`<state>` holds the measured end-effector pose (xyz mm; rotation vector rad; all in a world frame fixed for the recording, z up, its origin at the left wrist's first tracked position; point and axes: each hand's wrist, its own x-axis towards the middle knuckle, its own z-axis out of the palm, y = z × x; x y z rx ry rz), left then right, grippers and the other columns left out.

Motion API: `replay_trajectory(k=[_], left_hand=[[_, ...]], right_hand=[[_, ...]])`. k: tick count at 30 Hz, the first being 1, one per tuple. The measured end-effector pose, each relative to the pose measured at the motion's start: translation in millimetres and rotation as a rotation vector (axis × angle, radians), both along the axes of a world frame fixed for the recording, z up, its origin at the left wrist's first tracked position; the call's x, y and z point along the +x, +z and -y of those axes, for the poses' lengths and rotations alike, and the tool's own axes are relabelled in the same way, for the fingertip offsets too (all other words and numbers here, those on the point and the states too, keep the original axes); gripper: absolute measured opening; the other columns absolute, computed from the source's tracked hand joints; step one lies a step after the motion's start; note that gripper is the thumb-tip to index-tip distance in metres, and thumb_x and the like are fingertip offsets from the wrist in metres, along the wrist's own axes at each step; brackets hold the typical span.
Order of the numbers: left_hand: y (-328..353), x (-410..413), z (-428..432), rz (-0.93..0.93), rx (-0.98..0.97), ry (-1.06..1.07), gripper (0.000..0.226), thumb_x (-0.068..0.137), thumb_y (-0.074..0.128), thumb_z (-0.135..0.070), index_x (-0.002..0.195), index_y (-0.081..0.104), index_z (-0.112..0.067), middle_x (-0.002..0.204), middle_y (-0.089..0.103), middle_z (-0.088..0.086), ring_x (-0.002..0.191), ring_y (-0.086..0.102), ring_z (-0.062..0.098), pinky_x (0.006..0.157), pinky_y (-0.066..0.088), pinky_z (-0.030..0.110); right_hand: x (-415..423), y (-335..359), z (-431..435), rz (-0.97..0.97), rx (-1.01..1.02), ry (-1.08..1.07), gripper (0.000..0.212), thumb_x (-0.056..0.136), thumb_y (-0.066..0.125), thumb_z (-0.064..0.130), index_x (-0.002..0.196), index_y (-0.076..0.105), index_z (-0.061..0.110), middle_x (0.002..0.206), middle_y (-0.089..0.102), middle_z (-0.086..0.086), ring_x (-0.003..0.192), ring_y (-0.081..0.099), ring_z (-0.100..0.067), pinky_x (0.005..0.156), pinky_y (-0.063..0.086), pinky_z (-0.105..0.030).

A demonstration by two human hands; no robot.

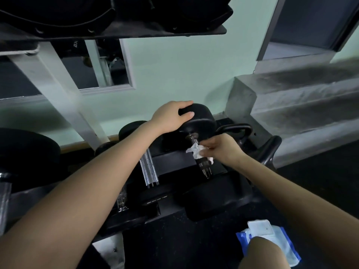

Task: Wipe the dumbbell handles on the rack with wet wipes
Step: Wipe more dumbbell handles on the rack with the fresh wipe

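Note:
A black dumbbell lies on the lowest shelf of the rack [171,162], its far head [202,121] raised toward the wall. My left hand [171,117] is closed over the top of that far head. Lower down, my right hand [219,148] presses a crumpled white wet wipe [196,151] around the upper part of the dumbbell's metal handle [205,167]. The near head [213,199] rests at the rack's front edge. To the left lies a second dumbbell with a bare knurled handle [148,169].
A blue-and-white wet wipe pack [272,235] lies on the dark floor by my knee. A black kettlebell [236,131] stands just right of the dumbbell. Grey concrete steps [301,105] rise at the right. The upper rack shelf [116,30] with large dumbbells hangs overhead.

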<state>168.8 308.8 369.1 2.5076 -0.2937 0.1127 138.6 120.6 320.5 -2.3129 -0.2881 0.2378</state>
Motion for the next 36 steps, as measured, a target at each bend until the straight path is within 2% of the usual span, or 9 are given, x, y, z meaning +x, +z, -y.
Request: replay_trajectory(k=[2, 5, 9, 13, 17, 19, 23, 29, 36], left_hand=[[0, 4, -1, -0.020, -0.036, 0.010, 0.045, 0.092, 0.055, -0.035, 0.136, 0.047, -0.027, 0.142, 0.046, -0.006, 0.132, 0.041, 0.013, 0.110, 0.032, 0.031], [1, 6, -2, -0.040, -0.074, 0.008, 0.045, 0.091, 0.058, -0.033, 0.134, 0.050, -0.027, 0.142, 0.047, -0.008, 0.133, 0.041, 0.011, 0.111, 0.031, 0.032], [-1, 6, -1, -0.052, -0.103, 0.020, 0.045, 0.090, 0.058, -0.033, 0.134, 0.049, -0.029, 0.142, 0.047, -0.011, 0.133, 0.040, 0.009, 0.112, 0.031, 0.033], [-3, 7, 0, -0.058, -0.139, 0.048, 0.044, 0.089, 0.060, -0.034, 0.132, 0.052, -0.031, 0.140, 0.048, -0.012, 0.132, 0.041, 0.009, 0.111, 0.032, 0.032], [-4, 6, 0, -0.054, -0.151, 0.059, 0.043, 0.088, 0.060, -0.036, 0.131, 0.053, -0.033, 0.138, 0.050, -0.013, 0.130, 0.043, 0.008, 0.110, 0.034, 0.033], [-4, 7, 0, -0.059, -0.145, 0.055, 0.044, 0.088, 0.060, -0.037, 0.130, 0.053, -0.033, 0.139, 0.050, -0.013, 0.131, 0.043, 0.009, 0.109, 0.034, 0.034], [-4, 9, -1, -0.061, -0.142, 0.051, 0.044, 0.087, 0.061, -0.037, 0.130, 0.053, -0.033, 0.139, 0.050, -0.013, 0.131, 0.042, 0.009, 0.109, 0.035, 0.035], [-5, 8, 0, -0.051, -0.133, 0.058, 0.044, 0.088, 0.060, -0.038, 0.131, 0.052, -0.034, 0.139, 0.049, -0.013, 0.131, 0.043, 0.009, 0.108, 0.035, 0.034], [-5, 11, -4, -0.042, -0.109, 0.066, 0.044, 0.084, 0.061, -0.045, 0.127, 0.053, -0.041, 0.139, 0.049, -0.012, 0.130, 0.043, 0.011, 0.106, 0.038, 0.035]], right_hand=[[3, -2, -5, -0.117, 0.135, -0.124, 0.038, 0.069, 0.082, 0.012, 0.102, 0.069, -0.002, 0.093, 0.068, -0.009, 0.089, 0.062, -0.013, 0.085, 0.049, -0.027], [8, -3, -10, -0.265, 0.158, -0.180, 0.048, 0.071, 0.082, 0.021, 0.099, 0.066, -0.014, 0.078, 0.061, -0.015, 0.072, 0.056, -0.020, 0.070, 0.047, -0.030], [11, 3, -24, -0.342, 0.190, -0.260, 0.036, 0.078, 0.076, 0.022, 0.092, 0.067, -0.010, 0.077, 0.065, -0.018, 0.071, 0.058, -0.022, 0.073, 0.051, -0.033], [25, 10, -40, -0.417, 0.188, -0.355, 0.034, 0.084, 0.069, 0.036, 0.077, 0.052, 0.007, 0.038, 0.053, 0.002, 0.060, 0.050, -0.012, 0.068, 0.044, -0.022], [21, -2, -29, -0.374, 0.238, -0.344, 0.024, 0.075, 0.077, 0.024, 0.073, 0.056, 0.013, 0.064, 0.058, 0.001, 0.064, 0.053, -0.015, 0.063, 0.046, -0.025], [15, -3, -24, -0.332, 0.154, -0.316, 0.025, 0.074, 0.079, 0.021, 0.068, 0.058, 0.010, 0.054, 0.056, 0.001, 0.062, 0.055, -0.018, 0.074, 0.047, -0.029], [19, -1, -40, -0.269, 0.173, -0.423, 0.035, 0.074, 0.078, 0.031, 0.086, 0.069, 0.000, 0.065, 0.061, -0.007, 0.075, 0.063, -0.023, 0.081, 0.053, -0.032], [25, -3, -50, -0.352, 0.353, -0.561, 0.055, 0.067, 0.085, 0.030, 0.108, 0.062, 0.000, 0.101, 0.069, -0.012, 0.094, 0.067, -0.026, 0.088, 0.054, -0.038], [22, -6, -47, -0.347, 0.473, -0.557, 0.027, 0.066, 0.086, 0.018, 0.079, 0.063, 0.008, 0.081, 0.067, -0.006, 0.078, 0.066, -0.023, 0.063, 0.053, -0.028]])
